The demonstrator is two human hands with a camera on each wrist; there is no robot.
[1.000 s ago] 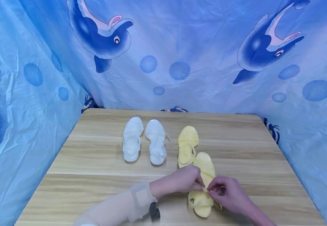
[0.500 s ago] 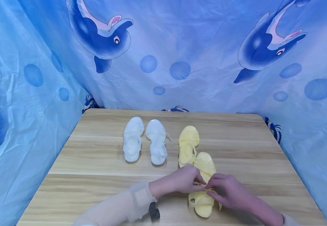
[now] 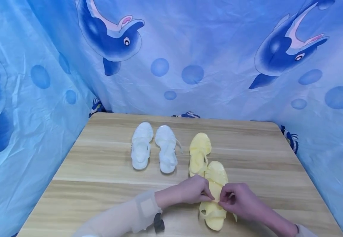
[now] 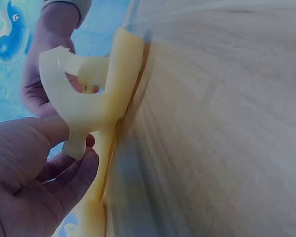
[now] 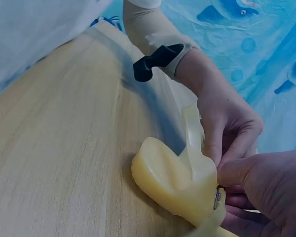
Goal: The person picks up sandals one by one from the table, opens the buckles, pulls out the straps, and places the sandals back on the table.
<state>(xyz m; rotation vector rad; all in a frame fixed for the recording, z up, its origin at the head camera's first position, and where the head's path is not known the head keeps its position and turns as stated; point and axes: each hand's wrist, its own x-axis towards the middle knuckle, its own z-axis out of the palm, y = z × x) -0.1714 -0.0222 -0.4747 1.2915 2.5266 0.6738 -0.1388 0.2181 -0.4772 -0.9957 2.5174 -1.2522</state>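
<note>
A yellow jelly sandal [image 3: 215, 177] lies sole-down on the wooden table, toe pointing away. My left hand [image 3: 193, 190] comes from its left side; in the left wrist view, its thumb and fingers pinch a tab of the sandal's side piece [image 4: 78, 145]. From the right, my right hand [image 3: 240, 201] meets it over the middle of the sandal, thumb and forefinger pinching the strap. The right wrist view shows a small metal buckle [image 5: 218, 198] beside the right fingers. The fingers hide the strap's end. The second yellow sandal [image 3: 200, 144] touches the first one's upper left.
Two white sandals, a left one [image 3: 142, 144] and a right one [image 3: 166, 148] with a loose strap, stand farther back to the left. A blue dolphin-print curtain [image 3: 177, 42] hangs around the table [image 3: 94, 168]. A black clip [image 3: 158, 223] hangs by the left wrist.
The head view has shifted slightly. My right fingers have curled in more and moved a little right of the left fingertips. The sandals have stayed in place on the table.
</note>
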